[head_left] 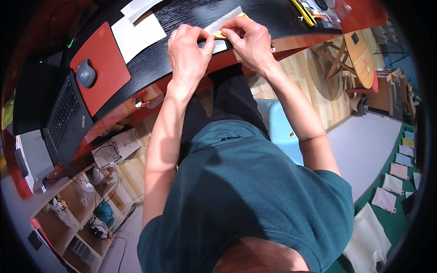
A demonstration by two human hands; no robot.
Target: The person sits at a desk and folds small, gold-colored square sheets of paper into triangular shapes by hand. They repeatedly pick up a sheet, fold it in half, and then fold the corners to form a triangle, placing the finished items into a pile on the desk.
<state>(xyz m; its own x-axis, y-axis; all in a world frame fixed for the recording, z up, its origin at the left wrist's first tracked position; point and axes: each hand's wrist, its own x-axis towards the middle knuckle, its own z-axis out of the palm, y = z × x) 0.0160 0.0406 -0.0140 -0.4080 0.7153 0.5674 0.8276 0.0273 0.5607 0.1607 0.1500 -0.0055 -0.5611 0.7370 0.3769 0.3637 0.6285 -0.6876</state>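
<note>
A thin white strip with yellow edges [224,21], which looks like folded paper, lies at the near edge of the black desk. My right hand [252,43] pinches its near yellow end between thumb and forefinger. On the other side my left hand [189,52] is closed, thumb against bent forefinger, its fingertips right by the same end. Whether they grip the strip too is hard to make out, as the knuckles hide part of it. Under the hands, a small pale card or packet [220,46] shows at the desk edge.
Left of my hands are white paper sheets [139,34], a red mat [107,68] with a grey mouse [85,73], and an open laptop [68,111]. Yellow-handled tools [304,12] lie at the desk's far right. A light-blue chair [284,129] stands beneath me; a wooden folding table [359,59] is at right.
</note>
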